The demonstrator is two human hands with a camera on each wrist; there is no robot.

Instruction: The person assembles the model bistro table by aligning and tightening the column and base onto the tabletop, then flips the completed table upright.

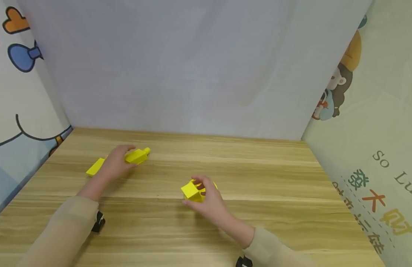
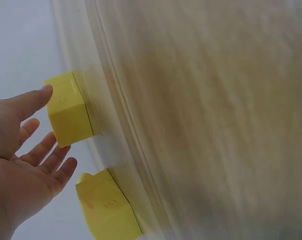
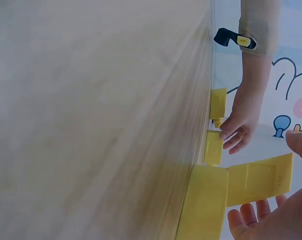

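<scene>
On the left of the table my left hand (image 1: 117,161) is over a yellow block (image 1: 136,156) with a small nub at its end. Its thumb touches or nearly touches that block (image 2: 71,112), while its fingers stay loosely spread in the left wrist view. A second yellow block (image 1: 95,167) lies left of this hand, partly covered by it. Near the middle, my right hand (image 1: 209,198) has its thumb and curled fingers on opposite sides of a yellow block (image 1: 191,191). Another yellow piece (image 3: 203,200) stands on the table below this block (image 3: 261,180); in the head view the hand mostly hides it.
The wood-grain tabletop (image 1: 152,230) ends at a pale cloth (image 1: 179,74) hanging behind it. Printed cloths flank both sides, a cartoon one (image 1: 12,92) at left and one with lettering (image 1: 379,185) at right. Black wrist-worn devices (image 1: 98,222) show below both cuffs.
</scene>
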